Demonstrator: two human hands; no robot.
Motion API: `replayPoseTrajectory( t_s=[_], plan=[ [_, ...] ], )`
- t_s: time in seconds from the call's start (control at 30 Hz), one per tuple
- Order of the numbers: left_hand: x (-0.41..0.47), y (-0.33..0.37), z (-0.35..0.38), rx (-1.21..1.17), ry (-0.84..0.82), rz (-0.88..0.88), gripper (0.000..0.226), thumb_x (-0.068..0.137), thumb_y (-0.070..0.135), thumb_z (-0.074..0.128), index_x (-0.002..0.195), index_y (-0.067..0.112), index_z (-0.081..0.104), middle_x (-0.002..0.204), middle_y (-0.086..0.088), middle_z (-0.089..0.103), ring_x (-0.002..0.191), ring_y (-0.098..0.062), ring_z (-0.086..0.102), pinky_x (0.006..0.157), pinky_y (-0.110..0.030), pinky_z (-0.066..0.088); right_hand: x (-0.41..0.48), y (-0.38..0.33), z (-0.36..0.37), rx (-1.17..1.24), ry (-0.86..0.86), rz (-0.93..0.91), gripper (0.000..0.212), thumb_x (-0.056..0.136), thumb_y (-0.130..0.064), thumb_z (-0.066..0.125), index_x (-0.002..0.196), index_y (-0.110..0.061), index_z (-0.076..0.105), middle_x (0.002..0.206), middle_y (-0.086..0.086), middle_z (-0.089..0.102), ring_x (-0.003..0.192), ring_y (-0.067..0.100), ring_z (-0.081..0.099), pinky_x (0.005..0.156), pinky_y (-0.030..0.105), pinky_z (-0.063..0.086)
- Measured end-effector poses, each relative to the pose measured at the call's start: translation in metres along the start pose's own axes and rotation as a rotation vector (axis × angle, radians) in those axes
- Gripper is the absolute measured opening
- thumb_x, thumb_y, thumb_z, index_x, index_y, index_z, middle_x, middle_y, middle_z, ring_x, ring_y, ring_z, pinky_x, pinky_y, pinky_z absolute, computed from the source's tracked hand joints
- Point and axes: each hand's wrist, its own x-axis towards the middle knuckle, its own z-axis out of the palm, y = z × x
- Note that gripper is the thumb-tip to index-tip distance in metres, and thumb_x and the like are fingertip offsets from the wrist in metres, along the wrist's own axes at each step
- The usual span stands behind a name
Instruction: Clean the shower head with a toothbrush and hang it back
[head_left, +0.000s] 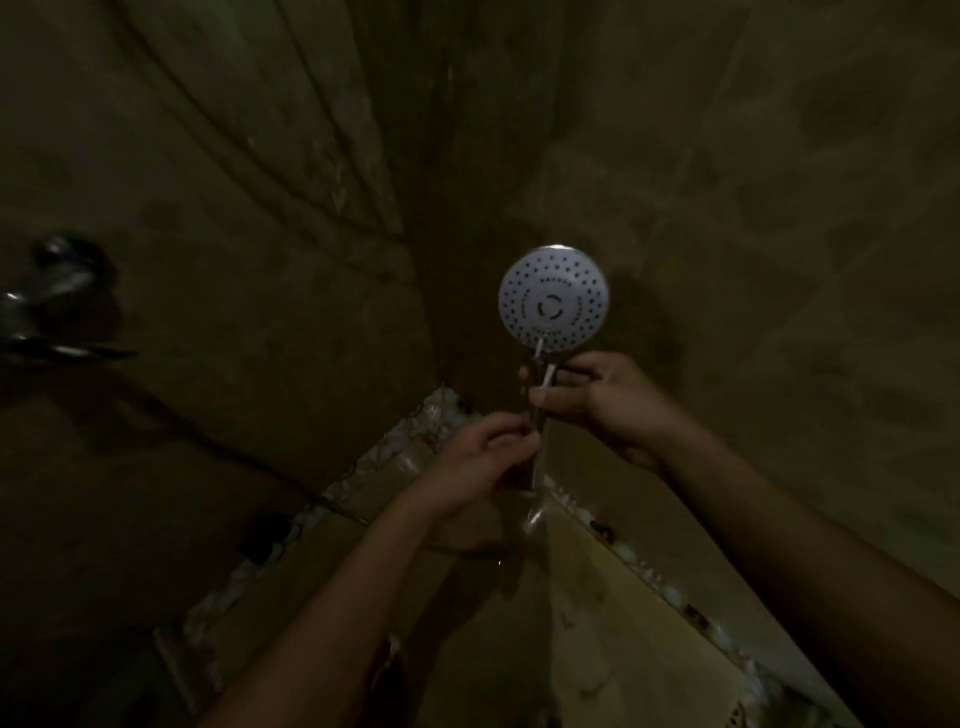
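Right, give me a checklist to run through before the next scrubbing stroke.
1. Shower head face turned toward the camera: ok.
2. Left hand grip on the lower part of the handle: ok.
3. Right hand pinching the white toothbrush: ok.
4. Bristles on the lower edge of the nozzle plate: cannot tell, too small and dim.
5. Dirt left on the nozzles: cannot tell.
6. Lighting good enough to inspect: not ok.
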Motion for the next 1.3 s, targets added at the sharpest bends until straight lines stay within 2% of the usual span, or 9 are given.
replayPoseTrajectory(
  t_s=[0.1, 0.17, 0.23, 0.33, 0.43, 0.63, 0.83, 1.03, 1.3],
  plan=[
    [-0.038, 0.043, 0.006, 0.057, 0.049, 0.092, 0.02, 0.098, 0.01, 0.06, 0.117, 0.005, 0.063, 0.079, -0.006, 0.067, 0.068, 0.0, 0.065, 0.061, -0.014, 0.051, -0.027, -0.05, 0.012, -0.056, -0.034, -0.052, 0.032, 0.081, 0.008, 0.073, 0.112, 0.001, 0.068, 0.112, 0.015, 0.075, 0.105, 0.022, 0.072, 0.091, 0.035, 0.059],
    [-0.063, 0.068, 0.007, 0.068, 0.052, 0.148, 0.019, 0.095, 0.021, 0.065, 0.111, 0.011, 0.067, 0.098, -0.027, 0.069, 0.09, -0.02, 0.069, 0.079, -0.031, 0.055, -0.042, -0.083, 0.021, -0.113, -0.068, -0.092, 0.031, 0.083, -0.002, 0.076, 0.113, -0.002, 0.069, 0.11, 0.011, 0.077, 0.108, 0.021, 0.072, 0.094, 0.037, 0.057],
    [-0.08, 0.089, 0.005, 0.064, 0.057, 0.199, 0.008, 0.097, 0.02, 0.062, 0.103, 0.016, 0.067, 0.107, -0.023, 0.071, 0.103, -0.031, 0.067, 0.082, -0.037, 0.055, -0.055, -0.112, 0.031, -0.159, -0.06, -0.139, 0.029, 0.083, -0.01, 0.078, 0.111, -0.004, 0.072, 0.108, 0.009, 0.077, 0.107, 0.022, 0.072, 0.095, 0.037, 0.057],
    [-0.103, 0.114, -0.001, 0.054, 0.088, 0.257, 0.009, 0.1, 0.009, 0.055, 0.1, 0.013, 0.063, 0.098, -0.014, 0.071, 0.095, -0.026, 0.068, 0.064, -0.02, 0.056, -0.072, -0.145, 0.05, -0.186, -0.027, -0.203, 0.021, 0.084, -0.01, 0.078, 0.104, -0.004, 0.073, 0.107, 0.015, 0.076, 0.105, 0.027, 0.071, 0.094, 0.036, 0.058],
    [-0.121, 0.132, -0.014, 0.05, 0.101, 0.303, 0.011, 0.1, 0.012, 0.055, 0.105, 0.007, 0.063, 0.094, -0.011, 0.074, 0.085, -0.02, 0.07, 0.067, -0.026, 0.054, -0.08, -0.169, 0.072, -0.166, -0.045, -0.225, 0.018, 0.083, -0.005, 0.077, 0.1, -0.008, 0.073, 0.103, 0.008, 0.077, 0.098, 0.018, 0.074, 0.083, 0.024, 0.06],
    [-0.138, 0.171, -0.065, -0.045, 0.111, 0.361, 0.017, 0.099, 0.012, 0.056, 0.108, -0.003, 0.058, 0.096, -0.017, 0.067, 0.079, -0.027, 0.071, 0.064, -0.029, 0.061, -0.074, -0.212, 0.125, -0.161, -0.114, -0.286, 0.03, 0.083, -0.002, 0.076, 0.113, -0.004, 0.07, 0.11, 0.007, 0.076, 0.104, 0.014, 0.072, 0.085, 0.026, 0.057],
    [-0.143, 0.209, -0.133, -0.02, 0.047, 0.417, 0.012, 0.097, 0.009, 0.058, 0.109, 0.012, 0.06, 0.09, -0.008, 0.073, 0.076, -0.023, 0.074, 0.065, -0.031, 0.06, -0.028, -0.258, 0.172, -0.44, -0.217, -0.308, 0.021, 0.084, -0.008, 0.075, 0.105, -0.005, 0.073, 0.092, 0.004, 0.075, 0.091, 0.014, 0.071, 0.085, 0.032, 0.054],
    [-0.128, 0.241, -0.204, 0.008, 0.116, 0.449, 0.004, 0.097, 0.011, 0.059, 0.1, 0.013, 0.057, 0.09, -0.011, 0.072, 0.067, -0.024, 0.072, 0.054, -0.03, 0.057, 0.03, -0.319, 0.214, -0.794, -0.304, -0.33, 0.024, 0.088, 0.001, 0.065, 0.11, -0.005, 0.071, 0.109, 0.008, 0.075, 0.106, 0.02, 0.07, 0.096, 0.038, 0.056],
    [-0.112, 0.283, -0.259, 0.02, 0.093, 0.479, 0.015, 0.095, 0.017, 0.063, 0.106, 0.008, 0.057, 0.097, -0.014, 0.074, 0.072, -0.026, 0.073, 0.052, -0.027, 0.055, 0.103, -0.382, 0.239, -0.948, 0.429, -0.658, 0.028, 0.092, -0.004, 0.063, 0.119, -0.012, 0.069, 0.114, 0.006, 0.071, 0.105, 0.018, 0.066, 0.088, 0.028, 0.053]
  ],
)
